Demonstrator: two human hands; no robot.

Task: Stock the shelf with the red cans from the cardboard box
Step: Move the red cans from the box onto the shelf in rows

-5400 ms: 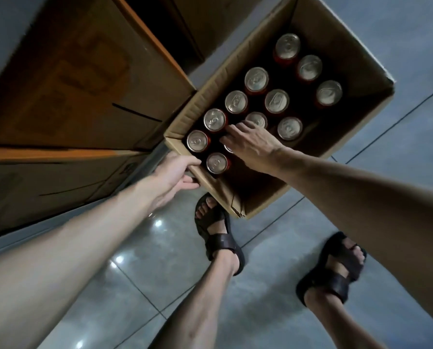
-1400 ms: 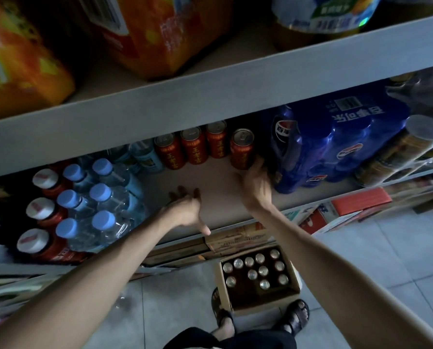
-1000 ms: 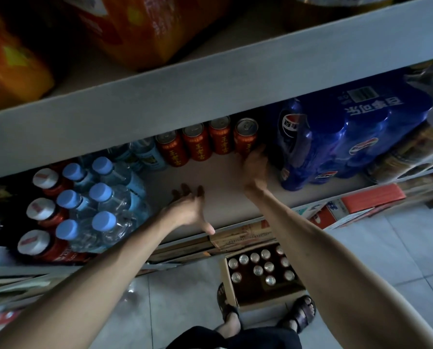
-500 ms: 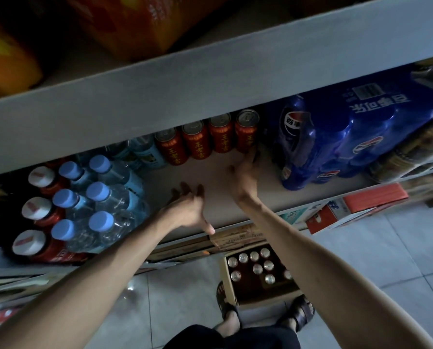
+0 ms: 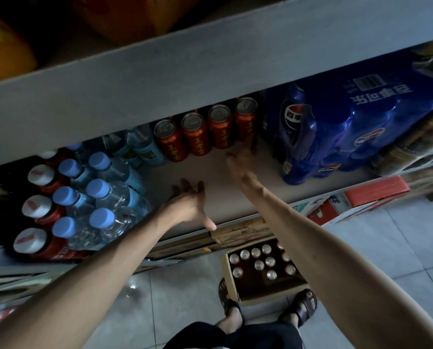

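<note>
Red cans point(image 5: 205, 133) stand four abreast at the back of the shelf point(image 5: 218, 187), between the bottled water pack point(image 5: 97, 187) and the blue Pepsi pack point(image 5: 336, 127), with more waiting in the cardboard box point(image 5: 231, 280) on the floor below. The right hand point(image 5: 241, 162) reaches straight-fingered to the rightmost can's foot, gripping nothing, and the left hand point(image 5: 187, 202) is spread and empty over the shelf front. I would nudge that can square with its row, gently, so none topples.
</note>
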